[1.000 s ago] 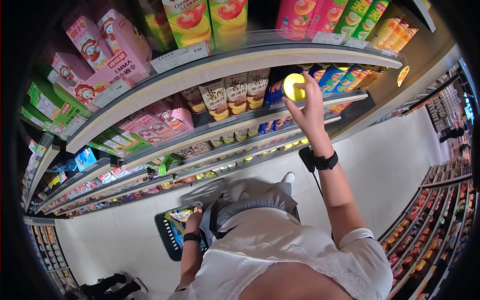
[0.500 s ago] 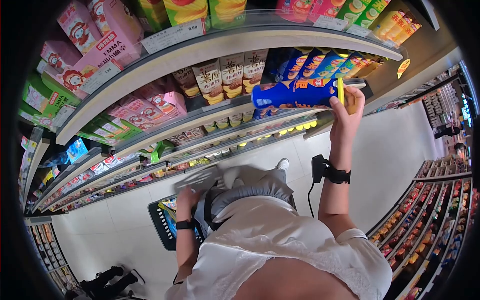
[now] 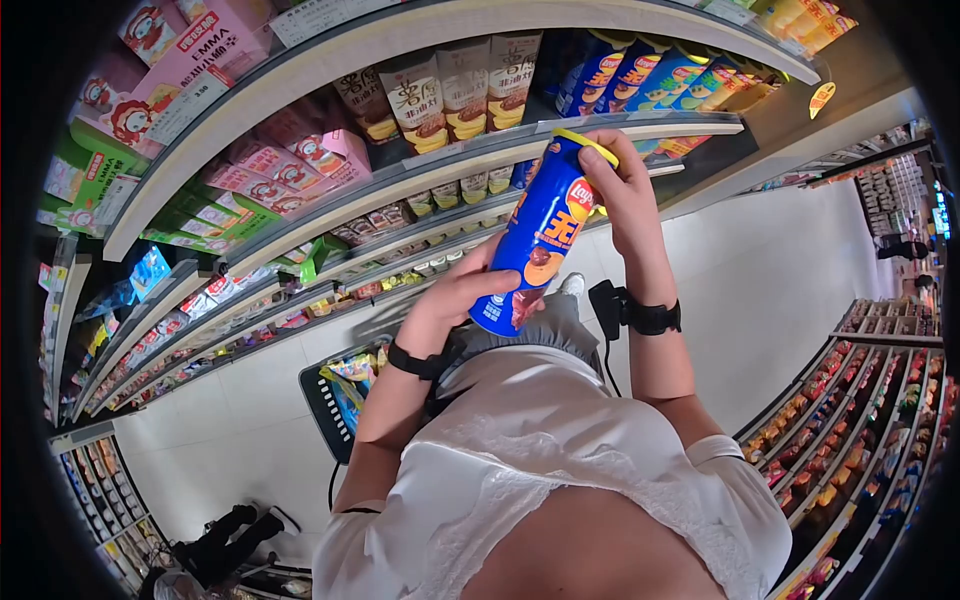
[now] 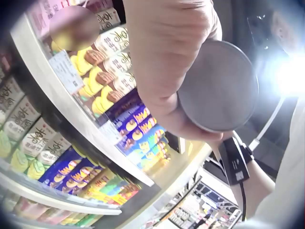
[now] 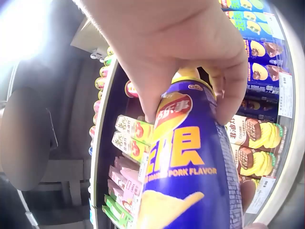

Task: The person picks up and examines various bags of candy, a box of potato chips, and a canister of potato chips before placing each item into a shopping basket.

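Note:
A blue Lay's chip can (image 3: 545, 235) with a yellow lid is tilted in front of my chest, its printed front facing up. My right hand (image 3: 628, 190) grips the lid end, thumb on one side and fingers round the other. Lower down, my left hand (image 3: 455, 298) holds the base end, with its thumb across the front. In the left wrist view the can's round grey bottom (image 4: 219, 86) shows beside the curled hand. The right wrist view gives the label (image 5: 183, 157) close up, with "pork flavor" printed on it.
Shelves (image 3: 420, 160) curve across the front, holding brown snack boxes (image 3: 465, 90), more Lay's cans (image 3: 640, 75) and pink boxes (image 3: 310, 150). A black basket (image 3: 325, 410) with bagged goods is beside my left arm. Another shelf rack (image 3: 860, 430) stands at right; a person's dark-clothed legs (image 3: 235, 535) show lower left.
My right hand has taken the can off the shelf and brought it down toward my body, turning it from sideways to slanted. My left hand has come up from near the basket and grasped its base.

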### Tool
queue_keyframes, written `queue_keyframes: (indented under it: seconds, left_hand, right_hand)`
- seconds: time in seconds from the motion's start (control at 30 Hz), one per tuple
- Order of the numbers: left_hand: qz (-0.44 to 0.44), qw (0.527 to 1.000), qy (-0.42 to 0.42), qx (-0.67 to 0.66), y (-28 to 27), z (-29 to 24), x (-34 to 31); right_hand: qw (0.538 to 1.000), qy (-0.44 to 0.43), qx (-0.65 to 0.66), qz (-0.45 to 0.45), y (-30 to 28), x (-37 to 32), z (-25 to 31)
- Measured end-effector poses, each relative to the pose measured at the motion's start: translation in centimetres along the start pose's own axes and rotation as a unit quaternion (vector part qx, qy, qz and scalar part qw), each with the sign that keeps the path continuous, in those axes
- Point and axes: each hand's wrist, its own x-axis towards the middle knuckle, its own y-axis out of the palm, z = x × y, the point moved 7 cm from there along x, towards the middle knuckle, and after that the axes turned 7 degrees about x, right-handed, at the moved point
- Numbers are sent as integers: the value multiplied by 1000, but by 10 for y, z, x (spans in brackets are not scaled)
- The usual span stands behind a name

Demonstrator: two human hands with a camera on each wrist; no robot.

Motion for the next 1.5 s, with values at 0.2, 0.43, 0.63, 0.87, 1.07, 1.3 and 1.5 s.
queue_keyframes:
  seconds: [0.2, 0.43, 0.63, 0.87, 1.07, 1.3, 1.5]
  left_hand:
    - [53, 955, 8, -293, 0, 12, 3]
    - [24, 945, 53, -323, -14, 5, 1]
    - [-210, 968, 108, -81, -24, -10, -6]
    - [-342, 916, 181, 107, -17, -43, -16]
    - [-349, 917, 166, 95, -44, -47, -19]
    - [-259, 949, 75, -161, -54, -6, -15]
    - [-299, 935, 111, -157, -62, -12, -22]
  right_hand:
    - [997, -76, -5, 29, 25, -18, -13]
    - [989, -67, -59, 122, 62, -44, -29]
    - [977, 12, -67, 203, 53, -53, -52]
    - [969, 115, 73, 207, 63, -65, -71]
    - [856, 293, 317, 286, 55, -79, -89]
    - [627, 393, 564, 366, 76, -99, -87]
    - [550, 463, 594, 360, 75, -96, -106]
